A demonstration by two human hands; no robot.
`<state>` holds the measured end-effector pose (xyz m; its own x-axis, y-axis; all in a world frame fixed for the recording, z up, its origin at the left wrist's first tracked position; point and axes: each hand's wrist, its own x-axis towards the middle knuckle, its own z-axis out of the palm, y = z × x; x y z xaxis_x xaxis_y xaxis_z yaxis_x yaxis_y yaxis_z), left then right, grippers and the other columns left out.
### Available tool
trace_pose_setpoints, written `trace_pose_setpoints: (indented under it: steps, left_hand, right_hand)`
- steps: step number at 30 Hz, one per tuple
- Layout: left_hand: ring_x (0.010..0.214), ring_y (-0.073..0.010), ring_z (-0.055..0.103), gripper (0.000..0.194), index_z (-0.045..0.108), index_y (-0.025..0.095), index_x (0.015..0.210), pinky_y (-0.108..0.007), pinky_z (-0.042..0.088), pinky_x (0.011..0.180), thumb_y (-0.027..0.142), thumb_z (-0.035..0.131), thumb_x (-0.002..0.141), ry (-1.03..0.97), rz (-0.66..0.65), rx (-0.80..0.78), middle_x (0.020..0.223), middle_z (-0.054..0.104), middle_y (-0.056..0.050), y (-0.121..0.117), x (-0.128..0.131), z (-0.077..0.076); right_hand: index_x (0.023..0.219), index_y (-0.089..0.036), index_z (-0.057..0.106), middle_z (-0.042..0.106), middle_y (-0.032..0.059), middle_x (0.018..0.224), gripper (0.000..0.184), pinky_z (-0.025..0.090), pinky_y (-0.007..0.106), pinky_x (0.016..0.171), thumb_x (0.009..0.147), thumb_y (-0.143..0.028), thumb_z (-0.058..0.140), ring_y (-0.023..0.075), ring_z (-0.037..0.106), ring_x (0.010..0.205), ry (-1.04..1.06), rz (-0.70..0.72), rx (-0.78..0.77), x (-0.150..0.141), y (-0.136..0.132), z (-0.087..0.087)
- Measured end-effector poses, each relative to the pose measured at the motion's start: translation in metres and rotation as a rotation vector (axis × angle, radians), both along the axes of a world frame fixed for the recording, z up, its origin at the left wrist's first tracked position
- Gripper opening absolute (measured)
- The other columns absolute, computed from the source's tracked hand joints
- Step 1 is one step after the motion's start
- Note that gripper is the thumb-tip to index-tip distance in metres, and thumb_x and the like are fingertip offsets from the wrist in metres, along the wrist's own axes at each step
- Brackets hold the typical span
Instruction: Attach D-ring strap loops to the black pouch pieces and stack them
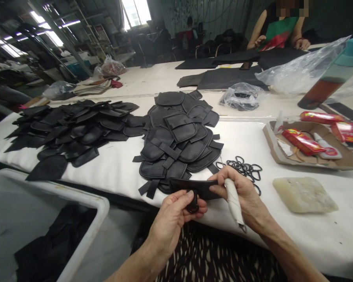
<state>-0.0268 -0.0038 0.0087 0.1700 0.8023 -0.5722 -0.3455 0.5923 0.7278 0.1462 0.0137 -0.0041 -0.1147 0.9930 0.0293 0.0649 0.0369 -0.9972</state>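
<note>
My left hand [181,207] is closed at the table's front edge, pinching a black strap loop [193,203] between thumb and fingers; a dark ring seems to sit at its lower end. The strap belongs to, or lies against, a black leather piece [206,188]. My right hand [238,190] grips that piece's right end between thumb and fingertips. Across the same palm lies a tool with a white-wrapped handle [233,201] and a small metal end pointing down. Just beyond are loose black D-rings [244,166] and a heap of black leather pieces with straps [179,137].
Left stands another pile of black pieces [76,121]; below it, a white bin [100,211] holds more. At right are a pale translucent block [304,194], a cardboard tray [282,156] with red boxes, and a bottle [326,82]. A co-worker [279,31] is across the table.
</note>
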Motion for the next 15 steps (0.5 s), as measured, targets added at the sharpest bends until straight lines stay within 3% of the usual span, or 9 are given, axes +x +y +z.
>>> trace_pose_setpoints:
  steps: [4, 15]
  left_hand:
    - [0.073, -0.0191, 0.065, 0.021, 0.067, 0.008, 0.079, -0.034, 0.05, 0.076, 0.028, 0.069, 0.074, 0.011, 0.009, 0.024, 0.078, 0.072, -0.013, 0.0012, 0.0007, 0.0002]
    - [0.063, -0.0186, 0.067, 0.02, 0.066, 0.01, 0.075, -0.031, 0.051, 0.069, 0.029, 0.071, 0.072, 0.006, -0.029, 0.008, 0.07, 0.071, -0.009, 0.0064, 0.0005, 0.0012]
  right_hand:
    - [0.073, -0.021, 0.046, 0.063, -0.002, 0.081, 0.015, 0.042, 0.025, 0.063, 0.078, -0.02, 0.06, 0.013, 0.053, 0.069, 0.027, 0.019, -0.002, 0.0002, 0.0012, 0.0012]
    - [0.074, -0.021, 0.048, 0.061, -0.0013, 0.083, 0.017, 0.043, 0.025, 0.062, 0.076, -0.026, 0.064, 0.0135, 0.052, 0.069, 0.046, 0.006, -0.011, 0.0034, 0.0086, -0.0067]
